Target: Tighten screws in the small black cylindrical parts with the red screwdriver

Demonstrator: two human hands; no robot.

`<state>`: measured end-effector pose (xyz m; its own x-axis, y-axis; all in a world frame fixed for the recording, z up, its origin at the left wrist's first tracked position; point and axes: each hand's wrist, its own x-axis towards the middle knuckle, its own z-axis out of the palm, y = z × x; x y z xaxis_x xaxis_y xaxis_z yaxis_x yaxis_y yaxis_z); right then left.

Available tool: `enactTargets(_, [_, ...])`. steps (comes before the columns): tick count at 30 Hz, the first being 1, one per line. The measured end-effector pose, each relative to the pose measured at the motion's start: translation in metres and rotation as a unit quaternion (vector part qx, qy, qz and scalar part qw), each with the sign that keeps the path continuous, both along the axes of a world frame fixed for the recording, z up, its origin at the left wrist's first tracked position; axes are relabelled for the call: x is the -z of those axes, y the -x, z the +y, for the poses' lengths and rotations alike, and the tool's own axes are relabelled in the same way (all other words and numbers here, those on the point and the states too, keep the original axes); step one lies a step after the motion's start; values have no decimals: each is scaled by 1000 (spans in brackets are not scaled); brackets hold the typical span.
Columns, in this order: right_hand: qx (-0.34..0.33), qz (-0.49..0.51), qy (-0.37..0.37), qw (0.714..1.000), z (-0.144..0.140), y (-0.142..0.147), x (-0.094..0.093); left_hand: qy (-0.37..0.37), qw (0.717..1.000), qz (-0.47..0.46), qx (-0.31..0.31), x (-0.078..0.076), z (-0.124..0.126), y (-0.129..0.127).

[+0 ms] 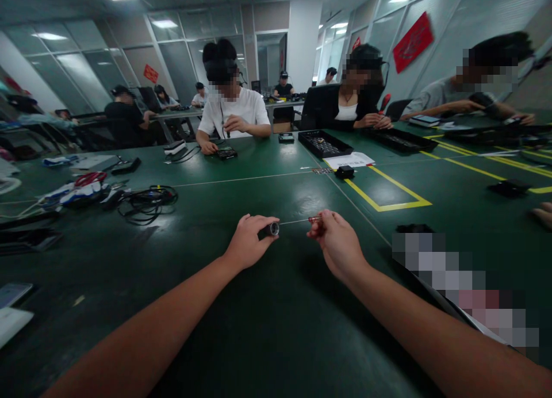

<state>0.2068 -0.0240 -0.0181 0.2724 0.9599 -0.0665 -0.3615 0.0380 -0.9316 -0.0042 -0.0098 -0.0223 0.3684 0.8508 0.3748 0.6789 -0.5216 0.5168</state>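
Note:
My left hand [250,237] is closed round a small black cylinder [271,230] whose round, shiny end faces me; its exact kind is unclear. In my right hand [340,240] is a screwdriver [317,218] with a reddish handle, gripped between thumb and fingers. Its thin metal shaft points left and reaches close to the cylinder's upper side; whether the tip touches it I cannot tell. Both hands are held above the green table [259,329], in front of me.
Black cables [149,202] lie in a tangle at the left. Ahead right are a black tray of small parts [325,143], a small black block [345,172] and yellow tape lines [403,205]. Several people sit across the table. A person's hand [544,214] shows at the right edge.

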Motion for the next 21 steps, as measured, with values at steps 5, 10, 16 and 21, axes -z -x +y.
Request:
enactTargets(5, [9, -104, -57, 993, -6, 5, -1, -4, 1000, -8, 3, 1, -1, -3])
enactTargets(10, [0, -165, -82, 983, -11, 6, -6, -15, 999, -31, 15, 2, -3, -2])
enactTargets(16, [-47, -231, -122, 964, -23, 6, -17, -10, 1000, -27, 10, 1, -10, 0])
enactTargets(21, [-38, -257, -172, 950, -27, 8, -14, -16, 1000, -10, -17, 2, -18, 3])
